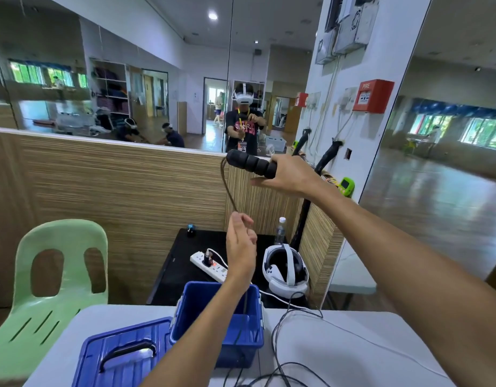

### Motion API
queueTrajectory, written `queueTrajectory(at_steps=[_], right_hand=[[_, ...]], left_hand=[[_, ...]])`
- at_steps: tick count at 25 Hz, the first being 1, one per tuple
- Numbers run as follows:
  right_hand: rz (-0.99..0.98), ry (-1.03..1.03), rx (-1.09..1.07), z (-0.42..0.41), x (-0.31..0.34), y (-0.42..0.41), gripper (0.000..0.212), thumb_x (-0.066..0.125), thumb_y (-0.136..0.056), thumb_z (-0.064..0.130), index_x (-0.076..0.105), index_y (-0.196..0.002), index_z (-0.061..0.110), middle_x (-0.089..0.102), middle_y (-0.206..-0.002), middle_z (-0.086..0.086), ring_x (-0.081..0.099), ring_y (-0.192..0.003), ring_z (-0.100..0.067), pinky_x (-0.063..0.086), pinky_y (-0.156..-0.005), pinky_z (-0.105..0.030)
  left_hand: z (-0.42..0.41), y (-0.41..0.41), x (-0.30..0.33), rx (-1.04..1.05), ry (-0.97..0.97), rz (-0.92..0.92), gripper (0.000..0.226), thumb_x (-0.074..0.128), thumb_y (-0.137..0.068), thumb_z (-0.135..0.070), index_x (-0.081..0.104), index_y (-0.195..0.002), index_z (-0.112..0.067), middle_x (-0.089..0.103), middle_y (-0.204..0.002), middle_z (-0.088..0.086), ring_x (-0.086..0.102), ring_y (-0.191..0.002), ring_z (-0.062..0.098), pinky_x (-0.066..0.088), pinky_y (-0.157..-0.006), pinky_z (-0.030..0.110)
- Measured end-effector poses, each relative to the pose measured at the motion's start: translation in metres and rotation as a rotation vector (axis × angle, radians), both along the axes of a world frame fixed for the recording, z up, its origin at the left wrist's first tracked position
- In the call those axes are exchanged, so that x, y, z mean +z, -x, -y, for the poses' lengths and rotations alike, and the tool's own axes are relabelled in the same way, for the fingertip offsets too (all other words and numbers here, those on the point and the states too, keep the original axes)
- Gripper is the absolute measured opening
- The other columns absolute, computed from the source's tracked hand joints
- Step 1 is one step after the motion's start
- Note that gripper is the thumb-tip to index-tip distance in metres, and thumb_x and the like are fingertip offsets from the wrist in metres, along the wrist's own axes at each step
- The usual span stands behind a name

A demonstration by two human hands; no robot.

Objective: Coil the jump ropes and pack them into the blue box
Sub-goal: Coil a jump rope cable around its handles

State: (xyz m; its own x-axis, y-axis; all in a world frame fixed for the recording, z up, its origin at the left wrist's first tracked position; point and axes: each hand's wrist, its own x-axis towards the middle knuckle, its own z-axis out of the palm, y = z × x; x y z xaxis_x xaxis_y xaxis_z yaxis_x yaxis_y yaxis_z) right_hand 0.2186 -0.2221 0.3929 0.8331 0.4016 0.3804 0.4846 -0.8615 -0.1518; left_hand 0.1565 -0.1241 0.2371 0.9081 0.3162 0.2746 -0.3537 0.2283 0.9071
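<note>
Presently we are holding our right hand [290, 174] raised at mirror height, its fingers gripping the black ribbed handle [252, 163] of a jump rope [227, 185], with the index finger lying straight beneath it. From the handle's far end the brown cord is arcing down to our left hand [241, 247], where thumb and curled fingers are pinching it. Below that hand the cord is hanging into the open blue box [216, 325] on the white table [352, 353]. The box's blue lid [121, 356] is lying flat just beside it, to the left. Black cables [280, 339] are trailing across the table right of the box.
</note>
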Motion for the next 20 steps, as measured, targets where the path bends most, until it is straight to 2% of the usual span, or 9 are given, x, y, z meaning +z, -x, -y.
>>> queueTrajectory(at_steps=[3,7,9,11,13,15,16,18,20], right_hand=[[0.002,0.05,-0.022,0.003,0.0,0.004,0.057,0.068,-0.074,0.07,0.053,-0.087,0.016,0.056,-0.075,0.002,0.054,-0.067,-0.015,0.034,-0.053,-0.027],[-0.058,0.021,0.0,-0.001,-0.008,0.009,0.061,0.067,-0.07,0.075,0.042,-0.074,0.019,0.043,-0.063,0.005,0.039,-0.054,-0.012,0.026,-0.049,-0.025],[-0.085,-0.007,0.028,-0.005,-0.009,0.008,0.064,0.069,-0.065,0.076,0.043,-0.075,0.019,0.043,-0.064,0.005,0.039,-0.054,-0.012,0.027,-0.05,-0.024],[-0.094,-0.011,0.039,-0.008,-0.009,0.006,0.062,0.074,-0.064,0.072,0.045,-0.078,0.019,0.044,-0.067,0.004,0.041,-0.058,-0.013,0.029,-0.052,-0.025],[-0.09,-0.002,0.03,-0.01,-0.013,0.003,0.049,0.08,-0.071,0.054,0.046,-0.081,0.02,0.046,-0.07,0.005,0.043,-0.061,-0.013,0.029,-0.052,-0.024],[-0.089,-0.017,0.035,-0.011,-0.016,0.004,0.033,0.078,-0.077,0.035,0.049,-0.084,0.02,0.049,-0.072,0.005,0.047,-0.061,-0.01,0.031,-0.051,-0.021],[-0.107,-0.057,0.059,-0.01,-0.015,0.006,0.027,0.075,-0.079,0.029,0.051,-0.082,0.02,0.051,-0.071,0.005,0.049,-0.06,-0.009,0.031,-0.051,-0.02],[-0.171,-0.12,0.144,-0.006,-0.01,0.015,0.017,0.071,-0.082,0.02,0.054,-0.08,0.019,0.055,-0.069,0.005,0.052,-0.058,-0.007,0.034,-0.053,-0.019],[-0.237,-0.015,0.215,-0.004,-0.007,0.028,0.012,0.068,-0.085,0.015,0.057,-0.087,0.019,0.06,-0.075,0.004,0.058,-0.064,-0.008,0.04,-0.056,-0.017]], left_hand=[[0.009,0.0,-0.012,0.097,-0.28,0.055,0.039,0.024,-0.104,-0.039,0.051,-0.087,-0.017,0.04,-0.059,-0.002,0.036,-0.052,0.008,0.035,-0.052,0.027],[0.011,-0.007,0.014,0.157,-0.738,-0.002,0.045,0.02,-0.103,-0.044,0.056,-0.095,-0.016,0.06,-0.072,-0.002,0.057,-0.065,0.017,0.05,-0.066,0.043],[0.01,-0.011,0.028,0.2,-0.889,-0.001,0.046,0.02,-0.103,-0.041,0.055,-0.098,-0.012,0.064,-0.078,0.005,0.061,-0.07,0.026,0.051,-0.067,0.048],[0.007,-0.011,0.033,0.226,-0.973,0.03,0.045,0.019,-0.104,-0.039,0.054,-0.098,-0.011,0.064,-0.077,0.006,0.061,-0.068,0.026,0.052,-0.066,0.049],[0.003,-0.01,0.033,0.165,-0.938,0.062,0.043,0.022,-0.104,-0.038,0.054,-0.1,-0.011,0.063,-0.077,0.003,0.06,-0.067,0.018,0.053,-0.066,0.042],[-0.005,-0.01,0.027,-0.041,-0.746,0.084,0.039,0.028,-0.105,-0.034,0.057,-0.099,-0.008,0.055,-0.069,-0.009,0.052,-0.058,0.003,0.046,-0.056,0.018],[-0.012,-0.012,0.023,-0.184,-0.628,0.068,0.038,0.032,-0.104,-0.033,0.058,-0.097,-0.007,0.05,-0.064,-0.012,0.046,-0.052,0.002,0.039,-0.05,0.013],[-0.032,-0.018,0.009,-0.406,-0.502,0.013,0.04,0.037,-0.103,-0.036,0.058,-0.09,-0.004,0.04,-0.056,-0.01,0.035,-0.045,0.006,0.029,-0.044,0.017],[-0.053,-0.028,0.004,-0.43,-0.644,-0.008,0.042,0.041,-0.1,-0.04,0.058,-0.087,-0.004,0.038,-0.056,-0.006,0.033,-0.046,0.01,0.029,-0.044,0.022]])
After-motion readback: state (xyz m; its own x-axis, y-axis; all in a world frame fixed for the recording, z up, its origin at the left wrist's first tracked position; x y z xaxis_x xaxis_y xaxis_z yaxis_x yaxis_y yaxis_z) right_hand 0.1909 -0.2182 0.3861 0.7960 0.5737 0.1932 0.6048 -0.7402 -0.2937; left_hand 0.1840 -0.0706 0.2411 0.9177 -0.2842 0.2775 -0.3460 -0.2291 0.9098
